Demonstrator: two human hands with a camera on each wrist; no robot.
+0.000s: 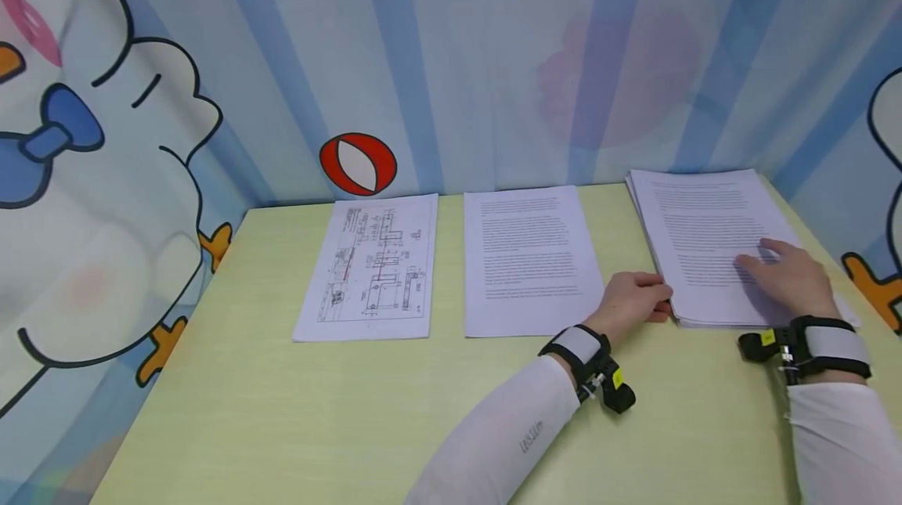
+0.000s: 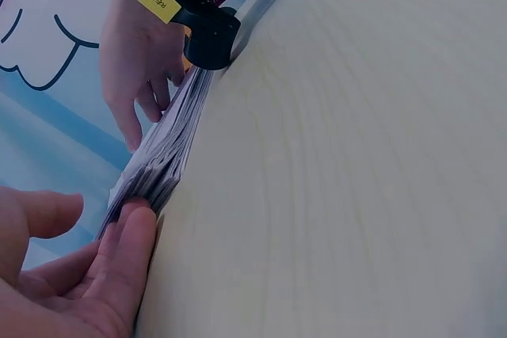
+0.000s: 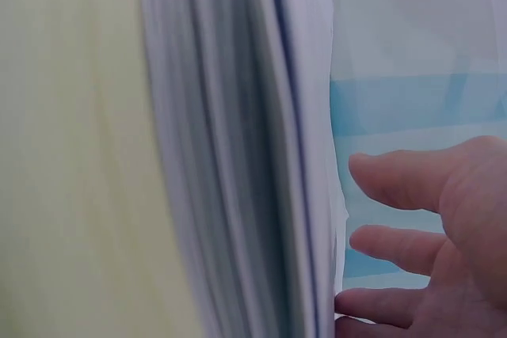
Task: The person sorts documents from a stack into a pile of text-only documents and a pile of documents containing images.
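Note:
A thick stack of printed papers [image 1: 708, 243] lies at the table's right side. My right hand [image 1: 789, 276] rests flat on top of it, fingers spread and fairly straight [image 3: 412, 184]. My left hand [image 1: 633, 300] sits on the table at the stack's near left corner, one finger [image 2: 131, 247] pressed against the stack's edge [image 2: 170, 144] and another hovering above it. In the left wrist view, the right hand [image 2: 139, 69] lies on the stack further along. The right wrist view shows the layered paper edge [image 3: 238, 156] up close.
A single text sheet [image 1: 528, 258] lies in the middle of the pale green table [image 1: 282, 411]. Left of it is a sheet with a technical drawing [image 1: 369, 266]. Cartoon-printed curtains [image 1: 106, 176] enclose the table on the left, back and right.

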